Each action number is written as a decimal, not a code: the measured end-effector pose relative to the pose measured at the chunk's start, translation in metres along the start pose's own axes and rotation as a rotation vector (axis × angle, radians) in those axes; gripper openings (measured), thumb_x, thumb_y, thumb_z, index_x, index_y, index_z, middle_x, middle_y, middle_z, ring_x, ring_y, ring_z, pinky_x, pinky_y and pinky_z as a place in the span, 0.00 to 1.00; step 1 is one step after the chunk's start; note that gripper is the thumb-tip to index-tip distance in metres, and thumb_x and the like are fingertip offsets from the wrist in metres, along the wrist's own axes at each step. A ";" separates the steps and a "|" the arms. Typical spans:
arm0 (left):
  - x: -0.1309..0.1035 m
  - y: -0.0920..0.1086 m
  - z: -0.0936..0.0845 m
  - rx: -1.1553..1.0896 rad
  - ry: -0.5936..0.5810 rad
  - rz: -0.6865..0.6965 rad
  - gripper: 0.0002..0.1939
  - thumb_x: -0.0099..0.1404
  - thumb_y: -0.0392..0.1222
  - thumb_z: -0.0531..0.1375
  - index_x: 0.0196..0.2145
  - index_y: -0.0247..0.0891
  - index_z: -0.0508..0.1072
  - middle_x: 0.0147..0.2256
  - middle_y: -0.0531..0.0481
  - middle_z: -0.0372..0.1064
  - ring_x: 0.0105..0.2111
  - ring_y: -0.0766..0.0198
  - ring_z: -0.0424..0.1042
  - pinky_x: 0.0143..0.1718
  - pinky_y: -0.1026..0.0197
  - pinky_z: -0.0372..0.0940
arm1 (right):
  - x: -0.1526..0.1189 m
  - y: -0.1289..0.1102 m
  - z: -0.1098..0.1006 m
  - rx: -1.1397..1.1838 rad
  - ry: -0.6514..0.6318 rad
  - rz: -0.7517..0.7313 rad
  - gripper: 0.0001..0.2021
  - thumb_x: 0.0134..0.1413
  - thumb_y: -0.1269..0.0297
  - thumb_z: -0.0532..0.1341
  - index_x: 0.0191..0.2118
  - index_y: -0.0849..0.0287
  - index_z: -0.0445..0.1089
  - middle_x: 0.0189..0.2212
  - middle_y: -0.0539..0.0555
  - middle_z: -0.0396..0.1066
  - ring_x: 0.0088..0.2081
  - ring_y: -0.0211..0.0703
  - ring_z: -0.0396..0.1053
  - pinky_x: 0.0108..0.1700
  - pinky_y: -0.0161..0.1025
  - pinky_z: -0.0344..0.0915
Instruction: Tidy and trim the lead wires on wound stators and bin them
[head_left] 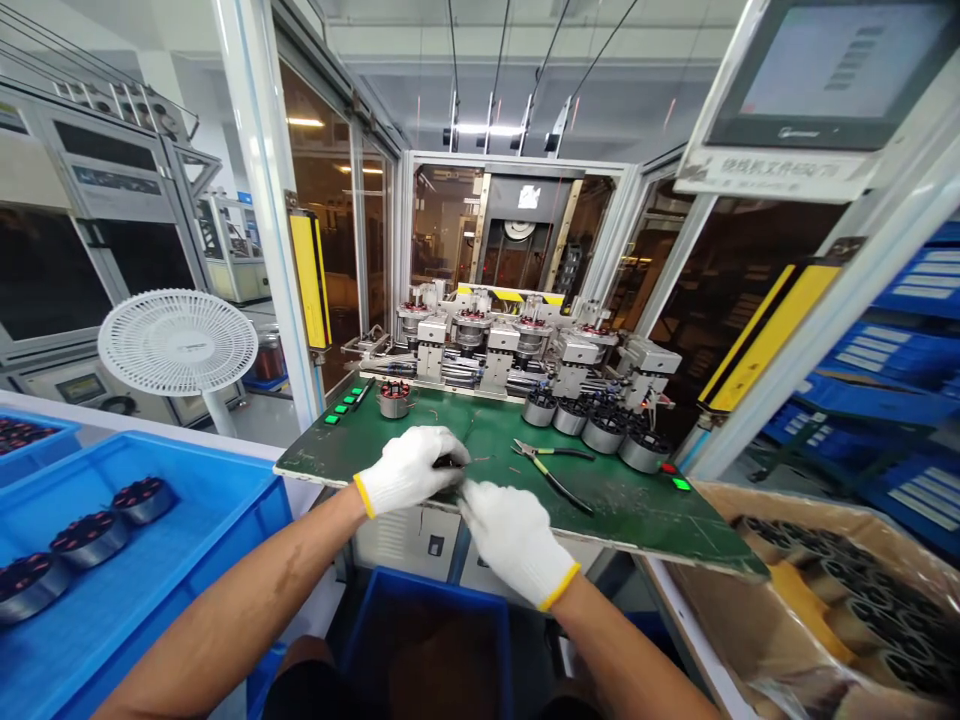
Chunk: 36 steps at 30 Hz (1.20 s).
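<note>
My left hand [412, 468], in a white glove with a yellow cuff, is closed around a dark metal part [450, 470] at the front edge of the green tabletop [480, 440]. The gloved right hand [506, 525] touches the same part from the right, its fingers pressed together; what they pinch is too small to make out. Pliers [555, 470] with green and black handles lie to the right, jaws apart. A wound stator [394, 400] with red coils stands behind my left hand. Several dark-topped stators [604, 430] stand in a row at the right.
Behind the tabletop is a winding machine [495, 350]. A blue bin [210, 510] with several stators is at left, near a white fan [178, 342]. A lined box [712, 510] of cores is at right. Below sits another blue bin [431, 590]. Yellow guards [310, 280] flank the machine.
</note>
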<state>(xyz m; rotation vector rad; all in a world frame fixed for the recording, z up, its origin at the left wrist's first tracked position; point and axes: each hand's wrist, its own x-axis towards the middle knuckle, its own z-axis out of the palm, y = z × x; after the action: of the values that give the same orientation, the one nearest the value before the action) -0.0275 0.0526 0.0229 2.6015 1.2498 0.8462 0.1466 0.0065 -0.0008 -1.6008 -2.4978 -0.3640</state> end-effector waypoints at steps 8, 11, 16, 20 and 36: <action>-0.024 -0.011 0.035 0.055 0.282 0.082 0.17 0.57 0.39 0.63 0.46 0.41 0.71 0.44 0.47 0.72 0.46 0.57 0.69 0.49 0.55 0.62 | 0.013 0.034 -0.027 -0.125 0.062 -0.043 0.18 0.63 0.68 0.46 0.56 0.54 0.62 0.43 0.59 0.72 0.41 0.47 0.71 0.40 0.40 0.62; -0.019 -0.009 0.028 0.022 0.256 0.057 0.14 0.59 0.45 0.63 0.43 0.42 0.73 0.41 0.49 0.74 0.43 0.58 0.71 0.47 0.57 0.63 | 0.016 0.029 -0.018 -0.209 -0.070 -0.014 0.14 0.58 0.73 0.48 0.41 0.56 0.69 0.31 0.58 0.72 0.35 0.50 0.72 0.33 0.40 0.60; -0.006 -0.004 0.002 0.047 0.025 0.018 0.10 0.59 0.44 0.61 0.40 0.44 0.74 0.39 0.54 0.74 0.39 0.61 0.72 0.39 0.62 0.64 | 0.009 0.017 -0.001 -0.110 -0.170 -0.054 0.10 0.58 0.70 0.50 0.38 0.57 0.68 0.30 0.56 0.73 0.34 0.48 0.71 0.33 0.39 0.59; -0.006 -0.006 0.009 0.161 0.037 0.088 0.13 0.58 0.41 0.61 0.42 0.44 0.73 0.40 0.51 0.73 0.40 0.59 0.71 0.41 0.59 0.62 | 0.006 0.022 0.005 -0.062 -0.138 -0.036 0.12 0.60 0.67 0.49 0.42 0.55 0.68 0.32 0.55 0.73 0.35 0.46 0.71 0.35 0.39 0.58; 0.003 0.004 -0.001 0.028 0.012 -0.088 0.14 0.52 0.48 0.65 0.37 0.44 0.75 0.40 0.53 0.72 0.40 0.60 0.71 0.38 0.62 0.63 | -0.003 0.024 0.000 0.375 -0.141 -0.046 0.12 0.62 0.63 0.51 0.40 0.53 0.72 0.33 0.48 0.74 0.35 0.39 0.71 0.33 0.32 0.57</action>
<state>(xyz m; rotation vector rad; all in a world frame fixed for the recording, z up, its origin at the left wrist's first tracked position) -0.0240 0.0522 0.0266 2.5446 1.3777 0.8352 0.1697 0.0133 0.0011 -1.4627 -2.5127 0.2107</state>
